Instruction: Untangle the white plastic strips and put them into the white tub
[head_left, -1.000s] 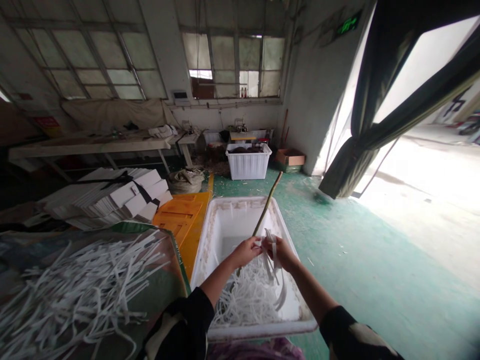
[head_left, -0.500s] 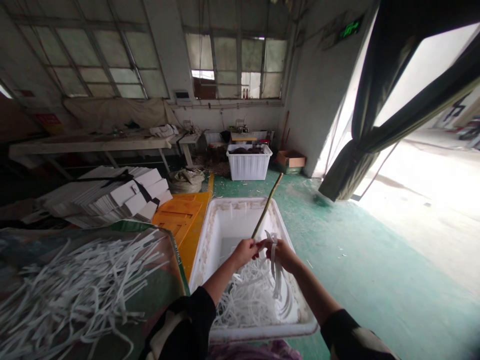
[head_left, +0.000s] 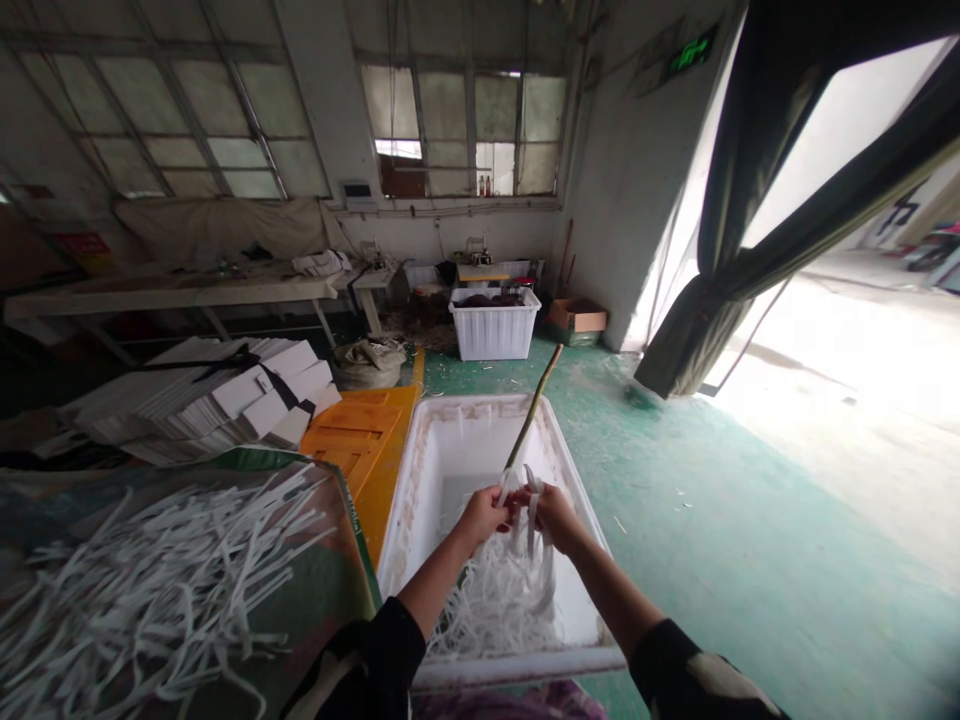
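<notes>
Both hands meet over the white tub — left hand and right hand each grasping looped white strips at a slanted bamboo stick; more strips lie piled in the tub's near end.

Workshop: workbench, strip-filled tub

Both forearms reach forward from dark sleeves and converge in front of the body, bare from the elbows down. The left hand and the right hand sit close together at the same height, knuckles up, fingers curled inward in a closed pinch toward each other.
</notes>
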